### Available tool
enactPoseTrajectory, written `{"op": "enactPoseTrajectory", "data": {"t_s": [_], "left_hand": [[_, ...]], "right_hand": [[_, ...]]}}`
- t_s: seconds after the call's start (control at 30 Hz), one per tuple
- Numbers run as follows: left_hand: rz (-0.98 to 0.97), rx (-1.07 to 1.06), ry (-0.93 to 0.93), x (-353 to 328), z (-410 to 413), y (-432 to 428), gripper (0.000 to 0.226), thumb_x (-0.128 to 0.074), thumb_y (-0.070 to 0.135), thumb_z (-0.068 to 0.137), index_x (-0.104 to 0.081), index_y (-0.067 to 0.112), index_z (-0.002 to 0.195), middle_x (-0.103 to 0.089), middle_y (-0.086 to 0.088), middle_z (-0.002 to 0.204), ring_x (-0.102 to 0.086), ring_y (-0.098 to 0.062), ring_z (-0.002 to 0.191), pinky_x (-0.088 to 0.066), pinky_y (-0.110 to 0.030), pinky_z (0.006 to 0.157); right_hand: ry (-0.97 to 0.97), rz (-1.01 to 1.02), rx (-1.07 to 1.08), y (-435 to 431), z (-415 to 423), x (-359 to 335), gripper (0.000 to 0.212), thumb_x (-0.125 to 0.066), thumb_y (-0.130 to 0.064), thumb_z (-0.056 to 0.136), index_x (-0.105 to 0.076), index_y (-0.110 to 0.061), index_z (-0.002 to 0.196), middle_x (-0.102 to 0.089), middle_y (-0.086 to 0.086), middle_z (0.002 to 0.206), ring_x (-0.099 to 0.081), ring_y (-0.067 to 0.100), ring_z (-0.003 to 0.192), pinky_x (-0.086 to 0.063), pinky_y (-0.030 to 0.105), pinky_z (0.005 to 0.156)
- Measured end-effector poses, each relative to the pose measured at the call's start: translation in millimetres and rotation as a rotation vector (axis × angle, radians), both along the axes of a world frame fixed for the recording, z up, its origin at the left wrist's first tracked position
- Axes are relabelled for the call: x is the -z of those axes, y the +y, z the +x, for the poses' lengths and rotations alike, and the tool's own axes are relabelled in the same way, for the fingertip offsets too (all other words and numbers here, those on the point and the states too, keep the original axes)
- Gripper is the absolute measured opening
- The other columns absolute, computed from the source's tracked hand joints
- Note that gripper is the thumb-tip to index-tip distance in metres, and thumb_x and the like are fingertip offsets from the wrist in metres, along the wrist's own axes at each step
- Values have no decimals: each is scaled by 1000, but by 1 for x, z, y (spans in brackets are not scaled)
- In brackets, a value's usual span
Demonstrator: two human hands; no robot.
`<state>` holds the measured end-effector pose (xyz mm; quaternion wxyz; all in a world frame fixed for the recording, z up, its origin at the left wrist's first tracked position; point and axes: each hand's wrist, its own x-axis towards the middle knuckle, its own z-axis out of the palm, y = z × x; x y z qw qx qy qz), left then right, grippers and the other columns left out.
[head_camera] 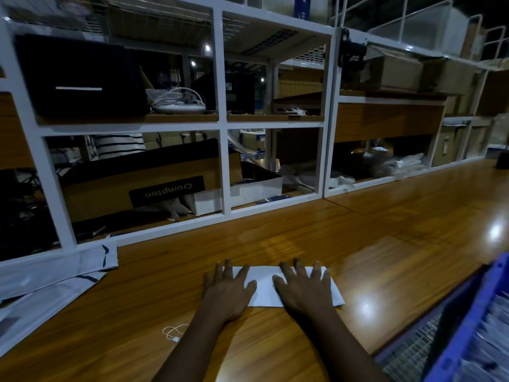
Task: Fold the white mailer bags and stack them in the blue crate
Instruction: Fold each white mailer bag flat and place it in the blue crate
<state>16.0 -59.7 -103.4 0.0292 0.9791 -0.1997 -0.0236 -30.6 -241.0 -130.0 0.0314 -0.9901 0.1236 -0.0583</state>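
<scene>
A single wide-angle camera, worn on the person's head, looks forward and down across the wooden table from its near edge. It sits close enough that both forearms rise from the frame's bottom to the left hand and right hand, low at centre. The white shelving along the table's far edge fills the upper half, its lines bowed by the lens. The blue crate cuts in at lower right.

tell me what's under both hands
A folded white mailer bag, flat on the wooden table. Left hand and right hand press on it, hiding parts of it.
</scene>
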Motion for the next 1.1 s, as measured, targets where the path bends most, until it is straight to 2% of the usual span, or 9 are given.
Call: {"op": "enactPoseTrajectory", "data": {"t_s": [0.13, 0.23, 0.33, 0.43, 0.53, 0.67, 0.83, 0.97, 1.1], "left_hand": [[-22, -19, 31, -4, -3, 2, 65, -14, 62, 101, -2, 33, 158, 8, -12, 165, 8, -31, 152, 4, -53, 120], [-28, -27, 23, -5, -6, 3, 66, -14, 62, 100, -4, 32, 158, 5, -13, 165, 6, -31, 152, 3, -56, 119], [21, -24, -115, -7, -10, 2, 63, -18, 59, 101, -15, 31, 157, -10, -11, 165, -4, -32, 152, -2, -60, 117], [-12, 61, -265, -13, -19, -14, 54, -24, 49, 103, -27, 28, 153, -23, -4, 162, -17, -28, 150, -9, -57, 118], [-66, 183, -276, -14, -30, -44, 50, -27, 41, 105, -31, 25, 152, -27, -1, 161, -20, -25, 149, -12, -53, 120], [-3, 267, -161, -6, -31, -58, 53, -21, 43, 106, -15, 27, 157, -11, -2, 165, -11, -29, 151, -9, -55, 119], [87, 275, -132, -2, -20, -54, 56, -18, 49, 105, 1, 37, 157, 1, -4, 166, -4, -34, 151, -8, -58, 118], [83, 276, -126, 1, -17, -56, 56, -17, 50, 105, 3, 39, 156, 3, -4, 166, -2, -34, 151, -6, -58, 118], [55, 260, -145, 0, -20, -55, 55, -17, 49, 105, -5, 37, 157, -3, -4, 166, -6, -32, 151, -9, -57, 119]], "right_hand": [[10, 13, 12, -4, -3, -6, 74, 0, -69, 85, -19, -40, 151, -5, 13, 167, 1, 59, 144, 0, 72, 111], [-20, -6, 43, -3, -12, -9, 63, -6, -60, 96, -25, -34, 150, -12, 14, 165, -7, 55, 146, -8, 67, 115], [-68, 47, 141, 1, -21, -16, 66, -3, -49, 96, -33, -25, 150, -21, 12, 164, -13, 44, 150, -13, 58, 120], [-59, 18, 114, 5, -27, -20, 54, -18, -44, 105, -28, -23, 154, -18, 12, 165, -10, 42, 151, -12, 58, 119], [-48, -11, 95, 3, -29, -22, 50, -24, -41, 107, -28, -26, 155, -16, 9, 166, -11, 41, 151, -13, 60, 118], [-3, -76, 45, 0, -39, -18, 55, -21, -44, 107, -15, -26, 159, -3, 11, 168, -1, 43, 152, -9, 66, 117], [21, -65, 24, -1, -33, -19, 56, -21, -47, 107, -13, -29, 159, 0, 11, 168, 2, 45, 151, -8, 70, 114], [39, -66, 14, -6, -31, -15, 69, 1, -54, 97, -12, -28, 159, 1, 11, 168, 2, 47, 151, -6, 69, 114], [46, -22, 60, -3, -30, -14, 58, -17, -48, 106, -14, -27, 159, -1, 12, 168, 1, 47, 150, -5, 68, 114]]}}
